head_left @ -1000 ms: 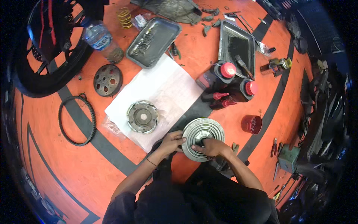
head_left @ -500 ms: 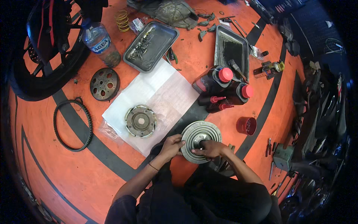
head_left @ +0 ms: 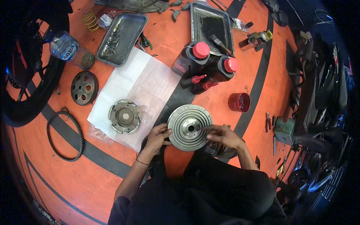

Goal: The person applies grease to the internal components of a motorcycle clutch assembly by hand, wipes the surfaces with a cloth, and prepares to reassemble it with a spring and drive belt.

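A round metal pulley disc [head_left: 180,131] with concentric ridges and a central hole is held tilted toward me, close to my body. My left hand [head_left: 156,138] grips its left rim, thumb on the face and fingers at the edge behind. On the other side is my right hand [head_left: 224,137], fingers apart, the fingertips overlapping the right rim; whether they touch the metal I cannot tell. A clutch assembly [head_left: 125,117] lies to the left on a white sheet [head_left: 150,78].
Left are a perforated clutch bell [head_left: 84,88], a toothed belt [head_left: 48,131] and a water bottle [head_left: 69,48]. Beyond stand a tray of small metal parts [head_left: 131,28], another tray holding a brush [head_left: 193,22] and black bottles with red caps [head_left: 187,60]. A red cup [head_left: 234,102] stands right.
My right hand has drawn its fingers out of the disc's centre to the right rim, uncovering the hole. My left hand keeps its hold. The whole view has shifted.
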Demonstrator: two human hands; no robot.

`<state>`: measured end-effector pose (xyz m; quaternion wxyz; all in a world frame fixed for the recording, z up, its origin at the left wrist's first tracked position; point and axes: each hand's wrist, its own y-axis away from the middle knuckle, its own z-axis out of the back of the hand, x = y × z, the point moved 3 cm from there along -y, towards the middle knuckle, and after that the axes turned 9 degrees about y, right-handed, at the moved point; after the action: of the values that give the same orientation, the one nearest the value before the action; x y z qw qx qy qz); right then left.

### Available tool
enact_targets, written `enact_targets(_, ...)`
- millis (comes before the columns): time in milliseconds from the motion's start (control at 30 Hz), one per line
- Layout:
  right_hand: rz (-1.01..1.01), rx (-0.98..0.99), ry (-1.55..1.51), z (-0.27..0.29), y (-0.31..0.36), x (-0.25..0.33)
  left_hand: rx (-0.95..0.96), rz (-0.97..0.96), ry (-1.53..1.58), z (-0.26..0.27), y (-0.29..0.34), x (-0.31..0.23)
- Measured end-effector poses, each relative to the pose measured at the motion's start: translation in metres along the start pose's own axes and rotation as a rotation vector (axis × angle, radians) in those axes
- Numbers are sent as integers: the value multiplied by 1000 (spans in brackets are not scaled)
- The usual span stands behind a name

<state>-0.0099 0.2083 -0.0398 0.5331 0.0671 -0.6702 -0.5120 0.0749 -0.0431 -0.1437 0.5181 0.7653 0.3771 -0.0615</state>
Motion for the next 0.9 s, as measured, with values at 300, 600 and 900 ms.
enact_targets(300, -535, -687, 739, -7, 45, -177, -11, 7, 31, -9, 3, -7)
enact_targets(600, -546, -1142, 553, 25, 21, -241, -56, 2, 86, -4, 4, -2)
enact_targets(900, 385, -975, 550, 3, 7, -29, -98, -2, -27, -12, 5, -7)
